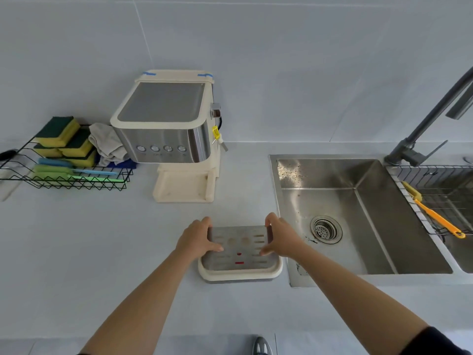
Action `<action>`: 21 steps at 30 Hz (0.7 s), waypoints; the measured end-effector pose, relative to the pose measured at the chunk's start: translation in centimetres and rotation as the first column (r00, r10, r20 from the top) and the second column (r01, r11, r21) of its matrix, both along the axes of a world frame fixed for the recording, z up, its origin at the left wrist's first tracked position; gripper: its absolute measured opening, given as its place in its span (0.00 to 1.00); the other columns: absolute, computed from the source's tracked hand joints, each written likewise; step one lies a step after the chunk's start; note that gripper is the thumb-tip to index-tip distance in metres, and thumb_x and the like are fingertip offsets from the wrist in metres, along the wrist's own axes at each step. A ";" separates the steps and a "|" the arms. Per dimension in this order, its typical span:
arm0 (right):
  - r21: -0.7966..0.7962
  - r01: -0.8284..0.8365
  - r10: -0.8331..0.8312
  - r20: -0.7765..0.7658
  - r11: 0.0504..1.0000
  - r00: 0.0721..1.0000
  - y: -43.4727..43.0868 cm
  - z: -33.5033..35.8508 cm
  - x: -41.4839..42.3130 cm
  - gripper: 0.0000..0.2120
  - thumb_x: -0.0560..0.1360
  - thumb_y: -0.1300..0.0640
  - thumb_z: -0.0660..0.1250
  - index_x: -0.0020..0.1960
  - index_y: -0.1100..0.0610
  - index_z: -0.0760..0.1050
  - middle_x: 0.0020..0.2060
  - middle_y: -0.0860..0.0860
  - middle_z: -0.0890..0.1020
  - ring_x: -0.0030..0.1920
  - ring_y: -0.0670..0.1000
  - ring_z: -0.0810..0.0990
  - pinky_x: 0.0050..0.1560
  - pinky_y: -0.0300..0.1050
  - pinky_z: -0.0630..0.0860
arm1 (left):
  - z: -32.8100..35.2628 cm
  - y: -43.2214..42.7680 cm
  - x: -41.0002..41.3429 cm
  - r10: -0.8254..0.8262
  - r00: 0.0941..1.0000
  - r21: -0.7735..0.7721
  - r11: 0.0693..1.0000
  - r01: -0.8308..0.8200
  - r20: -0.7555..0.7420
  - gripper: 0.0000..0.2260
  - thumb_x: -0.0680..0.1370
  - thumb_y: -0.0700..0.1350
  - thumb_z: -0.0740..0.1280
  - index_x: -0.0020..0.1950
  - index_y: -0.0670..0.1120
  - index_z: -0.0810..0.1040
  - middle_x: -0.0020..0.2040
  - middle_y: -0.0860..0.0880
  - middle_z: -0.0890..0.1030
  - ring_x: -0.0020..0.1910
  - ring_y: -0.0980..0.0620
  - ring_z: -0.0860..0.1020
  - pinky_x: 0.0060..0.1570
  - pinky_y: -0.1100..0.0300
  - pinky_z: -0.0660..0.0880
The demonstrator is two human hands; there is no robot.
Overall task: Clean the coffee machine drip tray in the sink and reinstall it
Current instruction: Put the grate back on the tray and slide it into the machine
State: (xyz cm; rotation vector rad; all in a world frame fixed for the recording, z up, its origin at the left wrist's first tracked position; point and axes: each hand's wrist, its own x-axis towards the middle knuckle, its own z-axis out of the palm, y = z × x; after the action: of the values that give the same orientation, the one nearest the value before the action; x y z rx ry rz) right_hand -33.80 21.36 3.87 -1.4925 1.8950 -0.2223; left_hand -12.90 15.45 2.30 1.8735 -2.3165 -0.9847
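The cream drip tray [240, 274] with its slotted metal grate [239, 248] is out of the coffee machine, held over the counter just left of the sink. My left hand [198, 239] grips its left side and my right hand [280, 238] grips its right side, thumbs on the grate. The cream and steel coffee machine [167, 129] stands behind, its base slot [183, 187] bare. The steel sink [358, 213] with a round drain [325, 228] lies to the right.
A black wire rack [64, 175] with sponges, brushes and a grey cloth stands left of the machine. A grey faucet [430, 119] rises at the back right. A wire basket [440, 196] holds an orange-handled brush [435, 213] in the second basin.
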 end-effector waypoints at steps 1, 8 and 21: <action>0.005 -0.005 0.005 -0.009 1.000 1.000 0.1 -0.1 0.1 0.29 0.62 0.59 0.78 0.50 0.53 0.59 0.49 0.52 0.68 0.47 0.53 0.71 0.50 0.45 0.74 | -0.2 0.1 0.1 -0.004 1.000 0.001 1.000 0.004 0.008 0.22 0.64 0.53 0.76 0.46 0.48 0.66 0.48 0.46 0.75 0.46 0.47 0.74 0.40 0.58 0.67; 0.031 -0.064 0.067 -0.091 0.997 0.994 -0.1 -0.4 0.1 0.28 0.63 0.58 0.77 0.53 0.57 0.63 0.49 0.55 0.72 0.47 0.52 0.71 0.53 0.47 0.75 | -0.7 -0.2 0.1 -0.040 0.997 0.007 0.999 0.040 0.060 0.23 0.64 0.55 0.74 0.46 0.46 0.66 0.47 0.45 0.76 0.45 0.46 0.76 0.38 0.58 0.69; 0.079 -0.151 0.166 -0.246 0.985 0.955 0.3 -0.9 0.0 0.31 0.67 0.52 0.74 0.62 0.58 0.62 0.59 0.56 0.69 0.54 0.56 0.76 0.50 0.46 0.75 | -1.1 0.6 0.2 -0.031 0.996 -0.045 0.998 0.035 0.089 0.27 0.65 0.56 0.74 0.48 0.48 0.60 0.46 0.48 0.71 0.43 0.49 0.74 0.37 0.59 0.70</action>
State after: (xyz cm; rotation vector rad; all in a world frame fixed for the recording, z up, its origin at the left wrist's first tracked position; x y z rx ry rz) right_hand -33.76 21.65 2.98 -1.6877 1.9436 0.1024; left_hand -12.65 16.05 1.23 1.9050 -2.4047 -0.8602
